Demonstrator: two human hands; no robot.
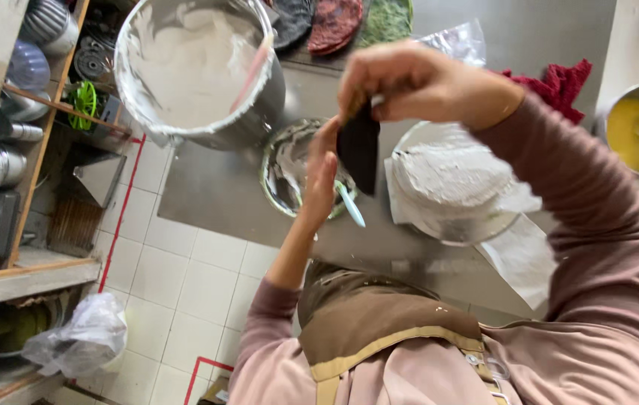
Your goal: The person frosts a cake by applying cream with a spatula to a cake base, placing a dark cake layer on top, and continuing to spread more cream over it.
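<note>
— What's nearest the camera?
— A brown apron with a tan strap [379, 322] over a pink long-sleeved top. Just beyond it, both hands are raised above the steel worktop [214, 187].

— What does the right hand hold?
— The right hand [409, 79] has its fingers clamped on the top edge of a dark, flat, roughly rectangular scraper [359, 146], which hangs downward, matte and almost black.

— And the left hand?
— The left hand [321, 169] is held flat with its fingers together and straight, touching the scraper's left side.

— What's under them?
— A small round metal pan smeared with white batter [283, 169], with a pale blue spatula [350, 202] across it. To the right stands a paper-lined round tin of white batter [454, 180].

— Farther off?
— A large steel mixing bowl coated in white batter [199, 67], with a pink spatula [253, 71] leaning inside.
</note>
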